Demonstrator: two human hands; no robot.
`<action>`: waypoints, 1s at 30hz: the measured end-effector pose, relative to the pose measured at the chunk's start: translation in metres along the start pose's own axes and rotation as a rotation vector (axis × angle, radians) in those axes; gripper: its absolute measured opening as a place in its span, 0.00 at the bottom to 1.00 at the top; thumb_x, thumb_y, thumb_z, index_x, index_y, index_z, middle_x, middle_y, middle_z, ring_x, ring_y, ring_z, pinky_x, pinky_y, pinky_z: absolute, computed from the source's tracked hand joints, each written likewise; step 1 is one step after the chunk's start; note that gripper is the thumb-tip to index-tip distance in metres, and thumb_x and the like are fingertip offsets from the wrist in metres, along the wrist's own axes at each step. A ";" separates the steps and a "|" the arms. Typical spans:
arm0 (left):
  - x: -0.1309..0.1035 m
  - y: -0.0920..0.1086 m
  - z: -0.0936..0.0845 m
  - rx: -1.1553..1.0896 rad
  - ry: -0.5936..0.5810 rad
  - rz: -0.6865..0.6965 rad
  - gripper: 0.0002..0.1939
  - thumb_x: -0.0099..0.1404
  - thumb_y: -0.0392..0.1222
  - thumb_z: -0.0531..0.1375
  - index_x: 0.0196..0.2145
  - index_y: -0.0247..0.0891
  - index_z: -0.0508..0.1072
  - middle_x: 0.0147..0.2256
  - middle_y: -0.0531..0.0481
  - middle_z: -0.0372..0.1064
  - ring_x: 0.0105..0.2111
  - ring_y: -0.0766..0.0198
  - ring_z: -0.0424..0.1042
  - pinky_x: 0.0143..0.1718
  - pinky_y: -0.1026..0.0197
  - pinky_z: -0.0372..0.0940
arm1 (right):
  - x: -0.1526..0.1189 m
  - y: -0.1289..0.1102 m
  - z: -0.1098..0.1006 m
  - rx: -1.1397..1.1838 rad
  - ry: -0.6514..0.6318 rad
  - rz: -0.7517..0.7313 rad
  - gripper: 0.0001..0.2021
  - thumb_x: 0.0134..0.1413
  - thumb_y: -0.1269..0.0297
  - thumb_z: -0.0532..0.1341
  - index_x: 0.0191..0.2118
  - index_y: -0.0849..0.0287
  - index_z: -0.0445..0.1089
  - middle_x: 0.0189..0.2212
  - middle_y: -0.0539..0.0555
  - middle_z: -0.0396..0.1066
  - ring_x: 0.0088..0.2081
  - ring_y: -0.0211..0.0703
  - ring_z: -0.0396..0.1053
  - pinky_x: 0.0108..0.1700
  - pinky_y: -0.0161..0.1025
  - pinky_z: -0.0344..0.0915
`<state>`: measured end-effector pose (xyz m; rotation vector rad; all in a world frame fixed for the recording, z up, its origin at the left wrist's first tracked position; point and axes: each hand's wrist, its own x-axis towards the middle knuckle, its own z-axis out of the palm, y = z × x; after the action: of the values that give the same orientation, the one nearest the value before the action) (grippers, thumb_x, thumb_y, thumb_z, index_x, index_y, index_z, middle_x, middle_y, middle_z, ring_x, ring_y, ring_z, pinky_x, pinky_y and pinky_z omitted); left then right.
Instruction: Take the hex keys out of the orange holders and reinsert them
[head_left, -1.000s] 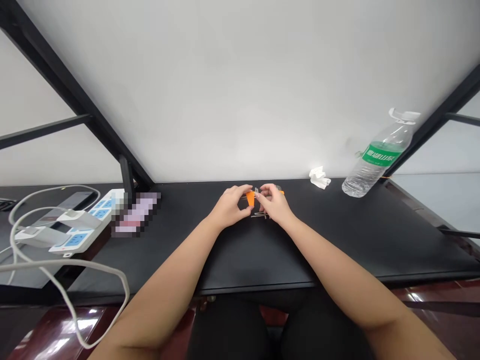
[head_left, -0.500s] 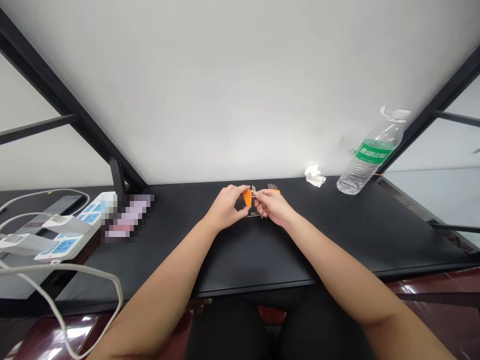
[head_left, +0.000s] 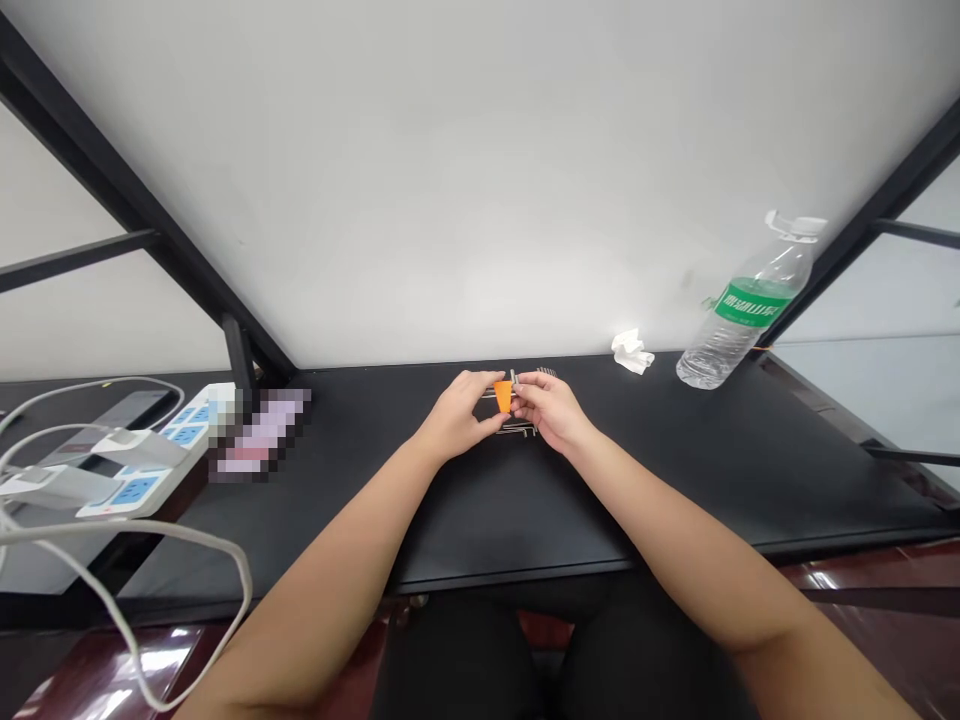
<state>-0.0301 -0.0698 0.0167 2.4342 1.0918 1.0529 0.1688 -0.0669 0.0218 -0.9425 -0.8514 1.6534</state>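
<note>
Between the thumb and fingers of my left hand is a small orange hex key holder, held just above the black tabletop. Thin metal rods stick out of its left side. Close against its right side, my right hand pinches a metal hex key; whether the key sits in the holder I cannot tell. Several loose L-shaped hex keys lie on the table just below the hands. Behind my right fingers, a row of more metal key ends shows, its lower part hidden.
A clear plastic bottle with a green label stands at the back right, beside a crumpled white tissue. On the left are a white power strip with plugs and cables, and a blurred-out pinkish object. A wall rises behind the table.
The orange holder has turned so more of its broad face shows, and shifted slightly right. My right fingers have come up closer around the hex key.
</note>
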 end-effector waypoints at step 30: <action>-0.002 -0.016 0.005 0.033 0.018 -0.261 0.25 0.59 0.49 0.67 0.53 0.39 0.74 0.45 0.47 0.77 0.42 0.56 0.76 0.47 0.53 0.73 | 0.009 -0.016 -0.044 -1.536 -0.300 -0.059 0.07 0.39 0.76 0.65 0.24 0.58 0.70 0.22 0.50 0.70 0.22 0.38 0.63 0.25 0.35 0.55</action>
<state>-0.0365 -0.0605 0.0040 2.2315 1.3973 0.9798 0.2126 -0.0506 0.0147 -1.5872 -2.4324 0.8507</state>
